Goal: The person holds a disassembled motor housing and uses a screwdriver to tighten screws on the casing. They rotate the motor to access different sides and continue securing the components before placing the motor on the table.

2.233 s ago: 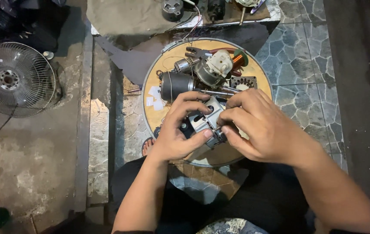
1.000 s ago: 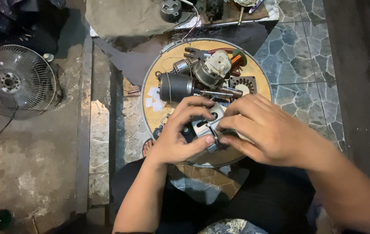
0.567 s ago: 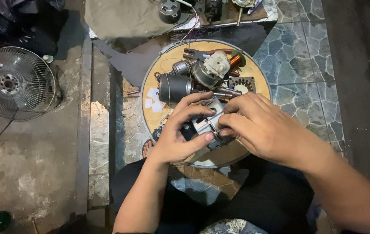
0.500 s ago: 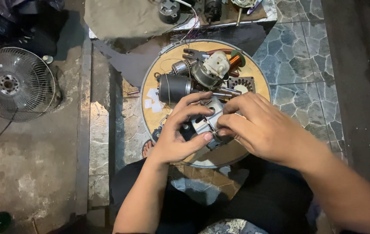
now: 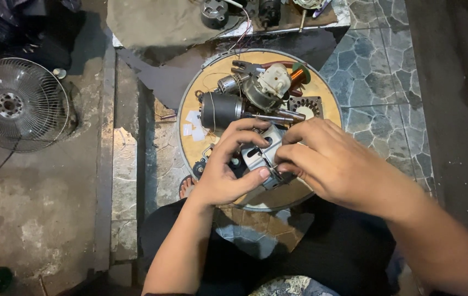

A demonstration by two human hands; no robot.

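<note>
Two hands are engaged over the round wooden board [image 5: 321,98]. Loose motor parts lie on it: a dark cylindrical motor [image 5: 220,109], then a copper-wound motor core [image 5: 269,87]. Your left hand [image 5: 228,170] grips the small grey metal housing [image 5: 258,153] at the board's near edge; your right hand [image 5: 338,164] pinches at its right side. Judged so, the housing work stands unfinished, with several parts lying separate.

Motor parts [image 5: 256,96] crowd the round board [image 5: 321,82] beyond the hands [image 5: 277,161]; its left rim stays barer.
</note>
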